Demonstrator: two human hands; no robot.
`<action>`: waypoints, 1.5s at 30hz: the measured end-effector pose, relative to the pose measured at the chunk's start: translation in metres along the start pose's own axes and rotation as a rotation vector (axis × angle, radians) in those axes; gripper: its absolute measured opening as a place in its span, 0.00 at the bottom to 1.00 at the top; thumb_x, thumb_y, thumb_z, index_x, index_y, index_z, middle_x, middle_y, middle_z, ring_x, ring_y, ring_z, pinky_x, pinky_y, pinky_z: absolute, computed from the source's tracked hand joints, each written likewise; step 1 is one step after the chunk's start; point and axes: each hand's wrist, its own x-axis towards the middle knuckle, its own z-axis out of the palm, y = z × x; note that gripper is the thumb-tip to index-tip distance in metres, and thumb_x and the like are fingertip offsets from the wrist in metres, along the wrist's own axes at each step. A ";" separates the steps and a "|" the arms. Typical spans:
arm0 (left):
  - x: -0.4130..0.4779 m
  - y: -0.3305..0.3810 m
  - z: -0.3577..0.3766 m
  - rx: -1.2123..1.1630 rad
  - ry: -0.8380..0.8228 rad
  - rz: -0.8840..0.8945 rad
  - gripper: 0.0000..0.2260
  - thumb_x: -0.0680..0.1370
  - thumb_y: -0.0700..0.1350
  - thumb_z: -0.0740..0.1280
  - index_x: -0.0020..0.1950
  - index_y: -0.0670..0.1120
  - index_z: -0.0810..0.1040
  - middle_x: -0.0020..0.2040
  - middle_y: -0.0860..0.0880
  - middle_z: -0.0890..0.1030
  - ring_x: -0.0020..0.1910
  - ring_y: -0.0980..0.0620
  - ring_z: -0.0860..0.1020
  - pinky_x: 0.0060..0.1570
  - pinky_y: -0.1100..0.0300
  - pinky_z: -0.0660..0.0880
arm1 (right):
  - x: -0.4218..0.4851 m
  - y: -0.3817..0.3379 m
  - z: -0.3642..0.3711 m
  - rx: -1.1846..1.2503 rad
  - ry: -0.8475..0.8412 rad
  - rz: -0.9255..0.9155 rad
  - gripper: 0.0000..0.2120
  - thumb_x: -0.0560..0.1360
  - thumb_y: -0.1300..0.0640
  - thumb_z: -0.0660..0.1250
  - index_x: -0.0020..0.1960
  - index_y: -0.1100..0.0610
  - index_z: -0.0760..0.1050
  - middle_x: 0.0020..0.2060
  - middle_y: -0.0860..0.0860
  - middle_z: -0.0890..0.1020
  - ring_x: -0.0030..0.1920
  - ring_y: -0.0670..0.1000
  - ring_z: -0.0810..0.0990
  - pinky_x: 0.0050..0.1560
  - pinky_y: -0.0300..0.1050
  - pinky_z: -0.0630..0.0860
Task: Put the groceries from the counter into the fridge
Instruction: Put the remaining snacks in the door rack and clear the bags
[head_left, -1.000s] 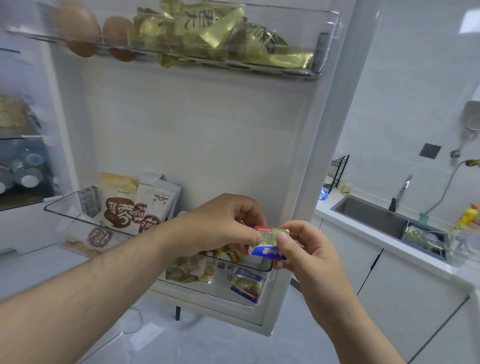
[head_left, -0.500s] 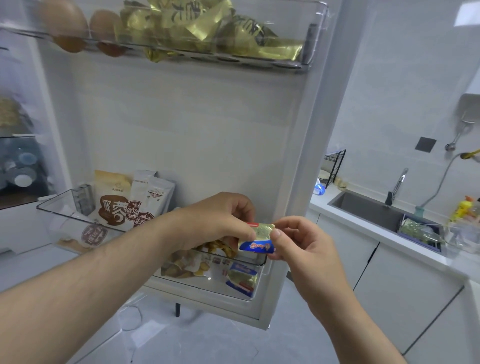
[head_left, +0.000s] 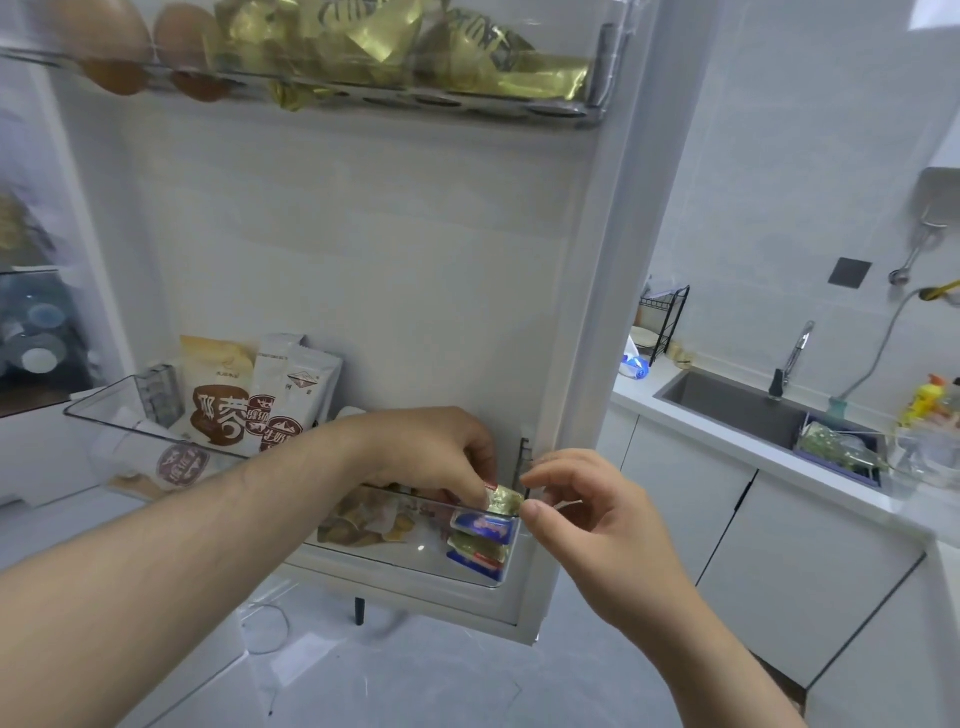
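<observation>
Left hand was pinching a little foil packet right at the rim of the lower door bin, down around 6 o'clock. Right hand sat just at its 3 o'clock, fingers loosely curled, gripping nothing. A second packet lay in the bin underneath. Eggs and gold wrappers were up at 12, sink off at 3.

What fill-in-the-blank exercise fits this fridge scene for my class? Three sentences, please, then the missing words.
1. The left hand pinches a foil packet at the rim of the ____ door bin.
2. On the top door shelf, the eggs lie to the ____ of the gold wrappers.
3. Beyond the door, a faucet stands behind the ____.

Missing words: lower; left; sink.
</observation>
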 end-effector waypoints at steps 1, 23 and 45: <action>0.000 -0.001 0.000 0.010 -0.006 0.010 0.07 0.71 0.45 0.73 0.49 0.49 0.81 0.38 0.55 0.82 0.36 0.59 0.79 0.40 0.60 0.76 | -0.001 0.001 0.000 -0.015 -0.014 -0.020 0.10 0.72 0.63 0.73 0.42 0.48 0.83 0.47 0.41 0.80 0.45 0.49 0.81 0.42 0.43 0.79; 0.001 -0.005 0.001 0.009 -0.222 0.074 0.10 0.76 0.45 0.71 0.57 0.49 0.82 0.48 0.52 0.85 0.43 0.58 0.80 0.48 0.60 0.76 | -0.003 0.008 0.005 0.004 -0.025 -0.028 0.05 0.69 0.53 0.71 0.42 0.44 0.82 0.51 0.38 0.79 0.48 0.48 0.81 0.42 0.38 0.77; -0.048 -0.010 0.033 0.087 0.412 0.105 0.01 0.70 0.56 0.72 0.40 0.63 0.81 0.39 0.62 0.82 0.40 0.64 0.79 0.43 0.58 0.78 | 0.012 0.026 -0.004 0.023 -0.086 -0.093 0.07 0.69 0.51 0.72 0.45 0.42 0.83 0.53 0.36 0.81 0.46 0.49 0.82 0.42 0.37 0.76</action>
